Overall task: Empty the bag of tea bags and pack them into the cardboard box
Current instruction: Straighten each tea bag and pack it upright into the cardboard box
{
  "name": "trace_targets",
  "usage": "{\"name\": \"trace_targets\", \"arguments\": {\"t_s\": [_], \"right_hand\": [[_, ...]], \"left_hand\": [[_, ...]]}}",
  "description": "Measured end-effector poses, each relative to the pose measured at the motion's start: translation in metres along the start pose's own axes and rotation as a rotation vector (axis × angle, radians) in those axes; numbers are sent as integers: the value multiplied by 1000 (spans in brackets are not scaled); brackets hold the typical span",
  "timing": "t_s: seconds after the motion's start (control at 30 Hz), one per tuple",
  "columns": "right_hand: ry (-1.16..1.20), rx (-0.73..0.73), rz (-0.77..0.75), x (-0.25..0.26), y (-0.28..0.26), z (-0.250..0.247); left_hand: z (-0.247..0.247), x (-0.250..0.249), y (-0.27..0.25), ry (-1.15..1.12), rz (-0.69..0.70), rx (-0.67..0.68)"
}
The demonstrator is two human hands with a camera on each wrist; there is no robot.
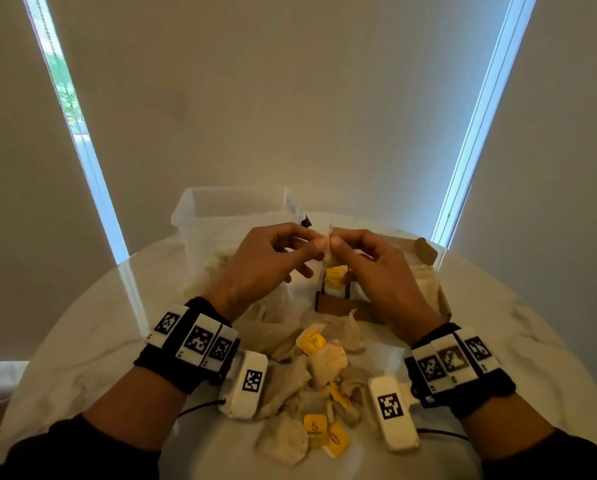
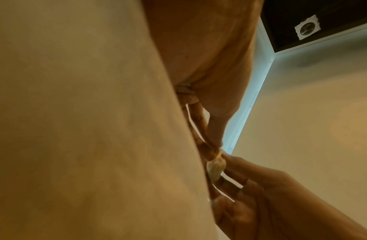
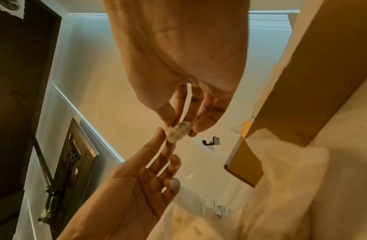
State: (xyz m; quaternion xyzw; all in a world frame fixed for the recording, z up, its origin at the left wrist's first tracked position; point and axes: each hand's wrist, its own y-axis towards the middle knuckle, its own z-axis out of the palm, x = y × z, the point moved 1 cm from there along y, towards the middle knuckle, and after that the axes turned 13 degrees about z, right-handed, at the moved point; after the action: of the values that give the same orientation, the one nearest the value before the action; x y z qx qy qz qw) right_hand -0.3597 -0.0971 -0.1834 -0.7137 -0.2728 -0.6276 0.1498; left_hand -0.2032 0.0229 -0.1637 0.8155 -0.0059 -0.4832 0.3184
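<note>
Head view puts your left hand (image 1: 265, 258) raised above the table (image 1: 82, 341), thumb and forefinger pinching one side of a tea bag (image 1: 328, 247) while the other fingers stay loosely spread. Behind that hand stands a clear plastic bin (image 1: 234, 209), and crumpled pale plastic (image 1: 272, 327) lies under your left wrist. Between your wrists, a pile of loose tea bags (image 1: 310, 386) with yellow tags is scattered on the table toward you. Your right hand (image 1: 373, 265) pinches the other side of the same tea bag, so both hands hold it in the air right over the open cardboard box (image 1: 335, 303). A yellow tag (image 1: 336, 277) shows inside the box, just below the held bag. From the right wrist view the tea bag (image 3: 178, 130) looks small and bunched between the fingertips (image 3: 201, 125) of both hands, with the box wall (image 3: 322, 81) rising at the right.
</note>
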Motion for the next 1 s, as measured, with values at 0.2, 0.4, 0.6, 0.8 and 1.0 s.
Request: {"name": "trace_targets", "arguments": {"t_s": [0.2, 0.4, 0.6, 0.8, 1.0], "right_hand": [[56, 7, 10, 4, -5, -3], [115, 33, 41, 7, -5, -12], [-3, 64, -27, 9, -8, -12], [27, -42, -9, 5, -1, -23], [-70, -7, -33, 3, 0, -18]], "left_hand": [[-1, -1, -1, 63, 21, 34], [4, -4, -2, 69, 5, 42], [-1, 1, -2, 128, 48, -3], [1, -2, -3, 336, -22, 474], [-3, -18, -9, 590, -9, 824]]}}
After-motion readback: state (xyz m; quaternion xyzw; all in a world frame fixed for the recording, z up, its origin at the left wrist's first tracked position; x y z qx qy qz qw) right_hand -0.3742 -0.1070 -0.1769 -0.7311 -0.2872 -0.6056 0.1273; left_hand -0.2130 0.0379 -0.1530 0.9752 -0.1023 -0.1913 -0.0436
